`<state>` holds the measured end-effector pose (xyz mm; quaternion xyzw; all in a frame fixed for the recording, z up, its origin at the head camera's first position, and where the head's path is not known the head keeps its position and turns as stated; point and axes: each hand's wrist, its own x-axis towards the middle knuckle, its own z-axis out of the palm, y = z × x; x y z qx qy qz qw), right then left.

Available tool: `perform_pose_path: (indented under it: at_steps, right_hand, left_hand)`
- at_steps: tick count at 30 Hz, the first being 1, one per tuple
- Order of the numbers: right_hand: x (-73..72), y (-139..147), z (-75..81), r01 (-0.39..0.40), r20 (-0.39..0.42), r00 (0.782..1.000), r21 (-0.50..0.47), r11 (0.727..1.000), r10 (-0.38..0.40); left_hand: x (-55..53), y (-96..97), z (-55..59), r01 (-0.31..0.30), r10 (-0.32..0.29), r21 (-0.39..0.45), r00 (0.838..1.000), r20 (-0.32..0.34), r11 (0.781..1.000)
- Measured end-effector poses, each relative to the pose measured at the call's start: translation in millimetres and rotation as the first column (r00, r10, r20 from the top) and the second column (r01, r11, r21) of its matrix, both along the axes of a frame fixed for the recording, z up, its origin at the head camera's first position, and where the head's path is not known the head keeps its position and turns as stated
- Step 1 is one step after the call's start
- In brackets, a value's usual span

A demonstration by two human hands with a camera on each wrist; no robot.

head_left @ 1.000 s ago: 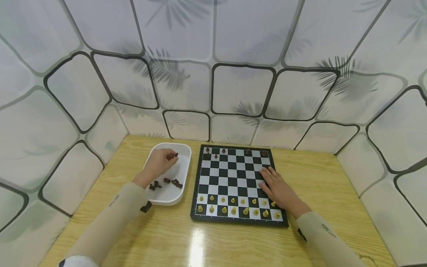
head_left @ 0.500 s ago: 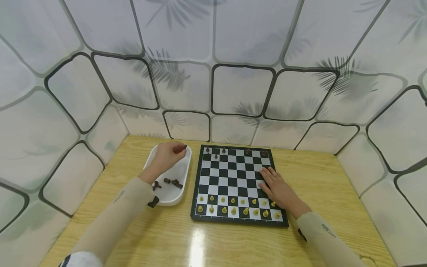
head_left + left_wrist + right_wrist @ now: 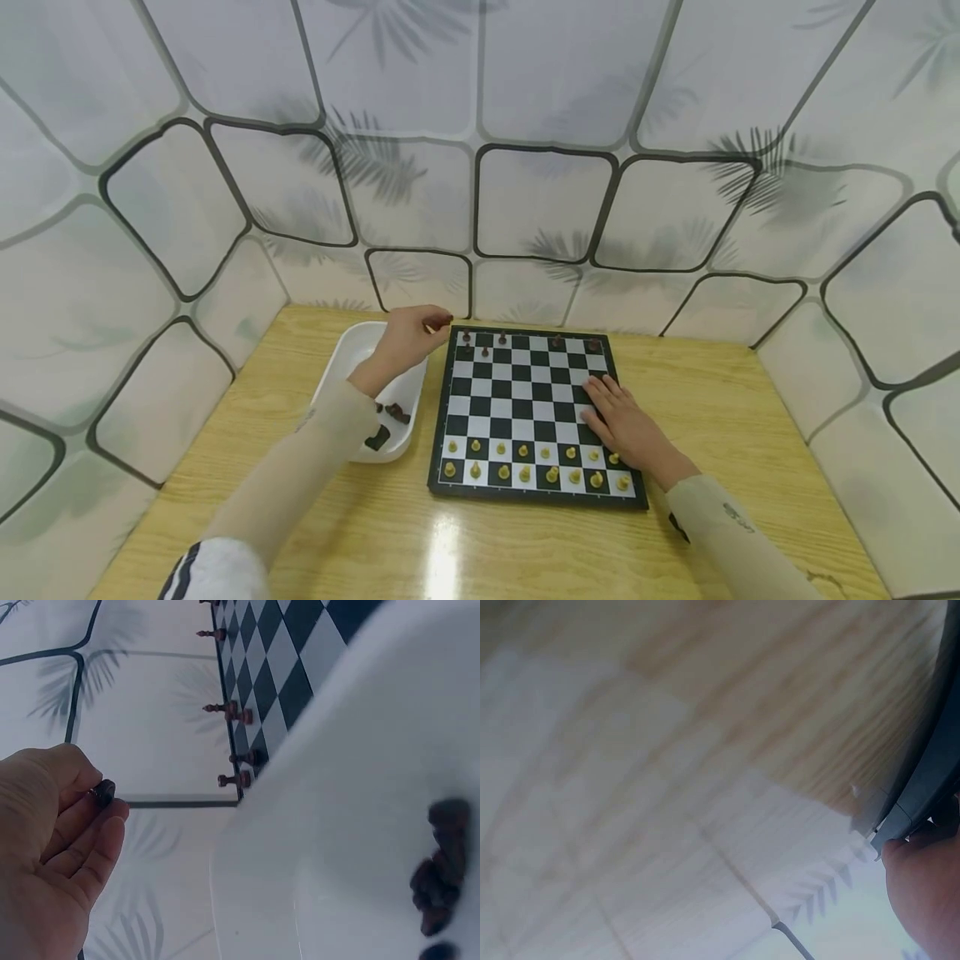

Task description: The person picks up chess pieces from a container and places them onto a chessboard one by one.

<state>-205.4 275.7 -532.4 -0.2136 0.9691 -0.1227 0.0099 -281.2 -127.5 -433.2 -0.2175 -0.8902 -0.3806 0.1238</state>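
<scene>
My left hand (image 3: pixel 411 337) pinches a dark brown chess piece (image 3: pixel 103 793) between thumb and fingers, above the gap between the white tray (image 3: pixel 339 367) and the chessboard's far left corner. The fingers cover most of the piece. My right hand (image 3: pixel 626 427) lies with straight fingers on the right side of the black-and-white chessboard (image 3: pixel 522 408). In the right wrist view, part of that hand (image 3: pixel 926 892) shows at the board's dark edge (image 3: pixel 922 780). Several brown pieces, such as a chess piece (image 3: pixel 503 338), stand at the board's far side; two rows of yellow chess pieces (image 3: pixel 552 474) stand at the near side.
Inside the tray lie several loose brown chess pieces (image 3: pixel 442 862), partly hidden by the left sleeve in the head view. Tray and board stand side by side on a wooden table (image 3: pixel 360 533). A patterned wall covering (image 3: pixel 540 200) rises behind and at both sides.
My left hand has moved from over the tray rightward and away from me towards the board's far left corner, still pinching the brown piece. The right hand has stayed in place.
</scene>
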Motion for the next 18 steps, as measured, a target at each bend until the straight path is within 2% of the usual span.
perform_pose_path:
  at_steps: [7,14,18]
  right_hand:
    - [0.5,-1,-0.6,0.000,-0.005,1.000,0.009,1.000,0.000]
    - [1.3,-2,2.3,-0.003,-0.007,1.000,0.012,1.000,0.003]
    - [2.0,-2,3.3,-0.003,-0.004,1.000,0.007,1.000,0.003]
  left_hand:
    - [-11.6,25.3,-4.4,0.002,-0.003,0.004,0.999,0.038,1.000]
    - [-17.0,50.5,-7.7,0.022,-0.022,0.005,0.992,0.127,1.000]
    - [-20.0,64.0,-8.5,0.032,-0.029,-0.016,0.987,0.158,0.999]
